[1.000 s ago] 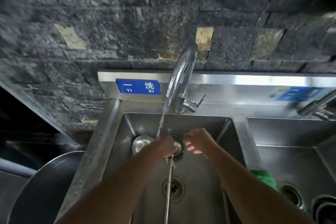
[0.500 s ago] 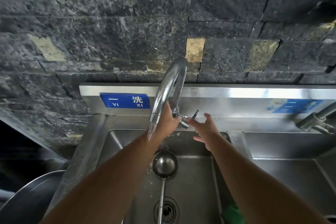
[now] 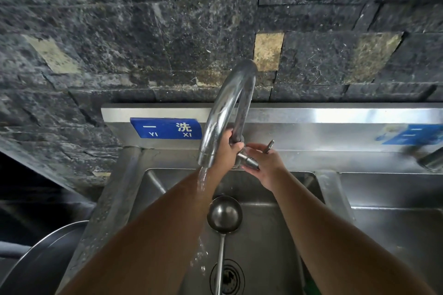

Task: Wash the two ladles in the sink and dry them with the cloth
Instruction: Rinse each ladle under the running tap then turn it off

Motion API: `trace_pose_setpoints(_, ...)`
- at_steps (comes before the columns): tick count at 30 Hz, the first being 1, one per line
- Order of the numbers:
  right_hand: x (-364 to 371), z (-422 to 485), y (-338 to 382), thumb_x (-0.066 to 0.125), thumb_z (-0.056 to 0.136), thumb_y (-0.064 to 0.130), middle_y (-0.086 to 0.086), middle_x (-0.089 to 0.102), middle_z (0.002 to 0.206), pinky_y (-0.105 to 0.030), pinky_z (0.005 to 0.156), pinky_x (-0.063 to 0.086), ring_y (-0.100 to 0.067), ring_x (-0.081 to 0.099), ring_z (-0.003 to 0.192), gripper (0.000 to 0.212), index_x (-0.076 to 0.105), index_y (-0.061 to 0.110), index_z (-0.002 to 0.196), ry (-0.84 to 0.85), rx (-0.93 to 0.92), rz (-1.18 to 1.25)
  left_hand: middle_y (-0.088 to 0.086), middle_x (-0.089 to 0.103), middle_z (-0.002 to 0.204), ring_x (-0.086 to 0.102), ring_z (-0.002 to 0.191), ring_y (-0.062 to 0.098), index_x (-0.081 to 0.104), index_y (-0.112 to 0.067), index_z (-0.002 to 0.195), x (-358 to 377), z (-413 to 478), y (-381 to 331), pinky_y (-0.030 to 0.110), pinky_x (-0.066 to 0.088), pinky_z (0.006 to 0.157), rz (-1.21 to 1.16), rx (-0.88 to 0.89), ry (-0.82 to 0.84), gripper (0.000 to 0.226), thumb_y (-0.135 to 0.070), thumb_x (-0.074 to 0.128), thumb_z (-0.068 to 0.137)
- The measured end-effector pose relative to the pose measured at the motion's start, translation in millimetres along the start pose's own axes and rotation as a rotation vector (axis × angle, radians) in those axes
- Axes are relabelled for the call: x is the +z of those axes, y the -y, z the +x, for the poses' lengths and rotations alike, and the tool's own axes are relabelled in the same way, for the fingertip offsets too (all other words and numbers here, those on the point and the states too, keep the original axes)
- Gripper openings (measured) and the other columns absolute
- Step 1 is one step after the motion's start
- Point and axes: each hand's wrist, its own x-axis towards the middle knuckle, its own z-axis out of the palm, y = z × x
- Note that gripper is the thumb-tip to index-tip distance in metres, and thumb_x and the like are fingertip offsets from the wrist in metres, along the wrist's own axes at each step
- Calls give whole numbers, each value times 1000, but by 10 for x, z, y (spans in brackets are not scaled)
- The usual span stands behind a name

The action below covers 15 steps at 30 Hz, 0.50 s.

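Left hand [image 3: 229, 148] clenched round faucet [image 3: 227, 108] neck, mid-frame. Right hand [image 3: 262, 163] lies w/ fingers mostly straight against the lever [image 3: 269, 146], no clear grip. Water runs past left forearm. 1 ladle [image 3: 224, 214] lies in the sink [image 3: 259, 246], lower centre, handle over drain; 2nd not in view. Risk: wet fingers slip off lever, or spout swings & sprays beyond basin.

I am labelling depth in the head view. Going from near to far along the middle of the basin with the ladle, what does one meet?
First the drain → ladle → left hand and right hand at the faucet → steel backsplash → stone wall.
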Motion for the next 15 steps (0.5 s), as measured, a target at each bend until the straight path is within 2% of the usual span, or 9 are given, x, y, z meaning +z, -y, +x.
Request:
trace_pose_setpoints(2, 17, 19, -29, 71, 87, 9, -16, 66, 109, -45, 81, 59, -33, 66, 100, 7, 66, 9, 92, -4, 20, 40, 3, 59, 102, 52, 89, 10, 59, -1, 121, 11, 18, 18, -7, 36, 60, 11, -1, -17, 26, -9, 56, 96)
trace_pose_setpoints(5, -16, 33, -38, 68, 90, 16, -14, 66, 101, -46, 78, 59, -28, 67, 84, 15, 63, 9, 102, 40, 3, -43, 6, 62, 107, 52, 88, 8, 58, -3, 123, 27, 40, 45, -8, 35, 58, 0, -14, -22, 27, -11, 55, 97)
trace_pose_setpoints(10, -47, 57, -29, 64, 93, 17, -16, 62, 104, -51, 82, 57, -31, 65, 88, 25, 58, 5, 114, 42, 41, -22, 8, 61, 106, 53, 79, 6, 57, 0, 124, 19, 30, 35, -5, 37, 59, -2, 0, -5, 29, -7, 56, 96)
trace_pose_setpoints(12, -46, 62, -33, 62, 94, 20, -15, 62, 107, -53, 84, 57, -31, 66, 91, 29, 57, 5, 118, 46, 39, -35, 6, 58, 102, 47, 71, -4, 57, 2, 124, 25, 47, 59, -7, 36, 59, -13, -2, 6, 29, -5, 56, 95)
trace_pose_setpoints(15, -54, 71, -37, 62, 95, 26, -14, 62, 113, -49, 79, 59, -28, 68, 94, 33, 55, 8, 121, 43, 41, -101, 6, 62, 103, 48, 71, -4, 60, -2, 122, 27, 66, 83, -5, 37, 56, 3, 2, 0, 29, -9, 58, 95)
